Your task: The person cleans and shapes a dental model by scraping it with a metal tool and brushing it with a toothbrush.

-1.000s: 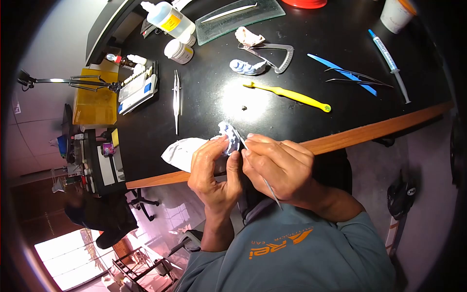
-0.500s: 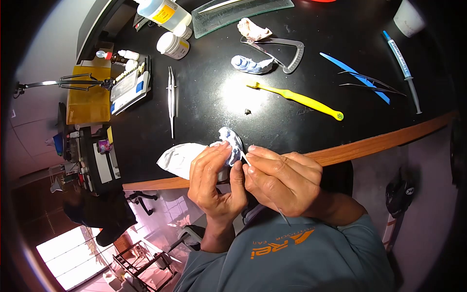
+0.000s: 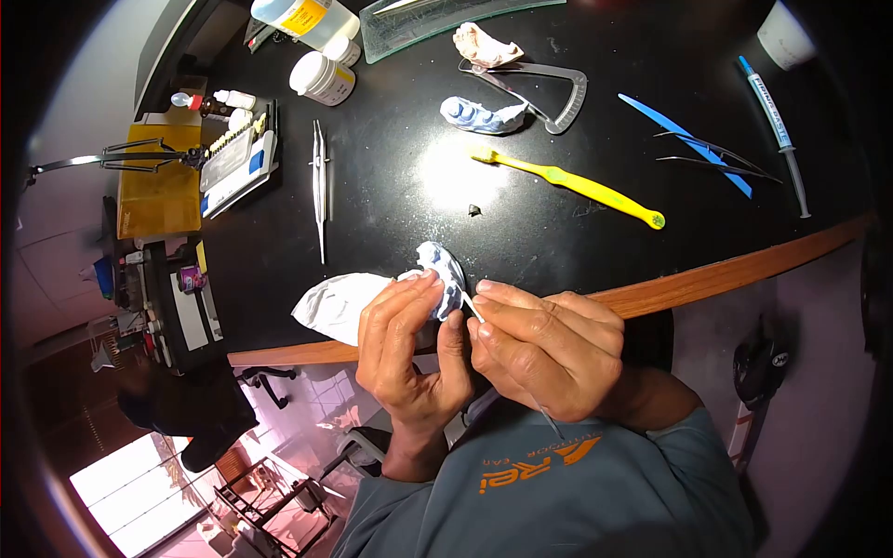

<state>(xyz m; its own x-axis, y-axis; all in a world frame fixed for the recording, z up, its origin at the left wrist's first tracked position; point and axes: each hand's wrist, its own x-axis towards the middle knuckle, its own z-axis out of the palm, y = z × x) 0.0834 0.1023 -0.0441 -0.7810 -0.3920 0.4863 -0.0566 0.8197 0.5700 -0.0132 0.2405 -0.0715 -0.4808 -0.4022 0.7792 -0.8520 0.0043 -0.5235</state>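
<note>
Between the fingers and thumb of my left hand (image 3: 402, 339) is a blue-grey dental cast (image 3: 445, 279), held just above the table's front edge. My right hand (image 3: 549, 344) pinches a thin, slender hand instrument (image 3: 473, 305). Its pale tip end points at the right side of the cast; whether it touches cannot be told. The instrument's dark shaft comes out below the right palm. Beside the left fingers lies a crumpled white cloth or tissue (image 3: 337, 307), partly covered by that hand. A small dark chip (image 3: 474, 210) rests on the table beyond the cast.
A yellow toothbrush (image 3: 595, 191), another blue cast (image 3: 479, 115), a pinkish cast (image 3: 486, 45) and a metal caliper gauge (image 3: 569, 102) lie ahead. Tweezers (image 3: 320, 191) and a shade-guide box (image 3: 240, 167) are left. A paste syringe (image 3: 774, 126) and blue-handled tool (image 3: 684, 135) lie right.
The view has shifted slightly, so the things on the table appear a little displaced. Both hands keep the same grips, and the instrument stays beside the cast.
</note>
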